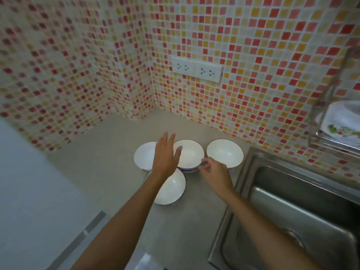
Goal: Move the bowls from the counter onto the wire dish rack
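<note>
Bowls, four of them, are seen on the counter. The left hand is spread flat above them; the middle bowl's rim is pinched by the right hand.

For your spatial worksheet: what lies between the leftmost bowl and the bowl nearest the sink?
In the head view, the middle bowl sits between them, with the left hand hovering over its left edge.

We are looking at a home kitchen: mosaic wall tiles, a steel sink set in the grey tabletop, white bowls, a wire dish rack, wall sockets.
</note>
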Available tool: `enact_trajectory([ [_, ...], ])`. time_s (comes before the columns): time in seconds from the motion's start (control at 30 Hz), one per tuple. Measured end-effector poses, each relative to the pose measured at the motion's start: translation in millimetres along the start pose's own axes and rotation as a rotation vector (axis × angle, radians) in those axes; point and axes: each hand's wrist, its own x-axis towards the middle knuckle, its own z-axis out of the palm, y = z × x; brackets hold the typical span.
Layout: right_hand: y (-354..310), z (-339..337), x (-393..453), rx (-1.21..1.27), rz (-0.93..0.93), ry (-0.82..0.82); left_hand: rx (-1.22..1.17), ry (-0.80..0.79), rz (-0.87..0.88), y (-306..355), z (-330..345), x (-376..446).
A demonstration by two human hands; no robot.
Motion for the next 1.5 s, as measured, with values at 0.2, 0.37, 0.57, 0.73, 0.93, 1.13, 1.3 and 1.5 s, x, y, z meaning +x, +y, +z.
enact_trajectory([
  [0.2,-59,78,56,-0.058,0.05,-0.089,-0.121,-0.037,-0.267,-114,-12,23],
  [0.37,-75,114,81,-0.239,0.114,-0.117,-0.216,-0.141,-0.457,-158,-7,35],
  [0.57,-84,130,92,-0.385,0.116,-0.103,-0.155,-0.248,-0.505,-179,8,48],
  [0.73,-87,131,93,-0.367,0.13,-0.094,-0.193,-0.187,-0.499,-176,1,53],
  [0.93,-89,118,84,-0.211,0.183,-0.055,-0.347,-0.133,-0.437,-152,-25,57],
  [1.13,-70,63,57,-0.011,0.249,0.127,-0.647,-0.244,-0.399,-84,-26,62],
  [1.3,-33,-7,25,0.001,0.287,0.294,-0.754,-0.409,-0.366,1,-5,48],
  [1.5,30,-96,-37,0.015,0.322,0.404,-0.891,-0.558,-0.24,92,52,20],
])
